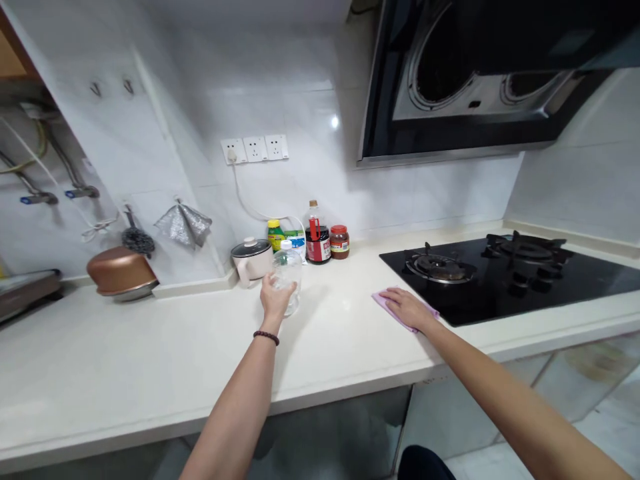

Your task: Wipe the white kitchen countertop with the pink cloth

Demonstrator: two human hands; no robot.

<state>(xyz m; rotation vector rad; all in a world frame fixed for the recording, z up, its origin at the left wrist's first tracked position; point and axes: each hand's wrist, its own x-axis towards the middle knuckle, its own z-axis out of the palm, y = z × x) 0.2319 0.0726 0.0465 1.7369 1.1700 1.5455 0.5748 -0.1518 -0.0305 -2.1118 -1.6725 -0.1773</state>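
Note:
My left hand (275, 298) is wrapped round a clear plastic bottle (289, 270) with a white cap, which stands upright on the pale countertop (150, 360). A dark bead bracelet sits on that wrist. My right hand (406, 308) lies flat, fingers stretched out, on a pink cloth (383, 300) pressed to the counter just left of the black gas hob (510, 277).
Behind the bottle stand a small white electric pot (251, 258), a green-capped bottle (275, 235), a soy sauce bottle (316, 237) and a red jar (339, 241). A copper pot (123, 273) rests at the left. A range hood (480, 80) hangs over the hob.

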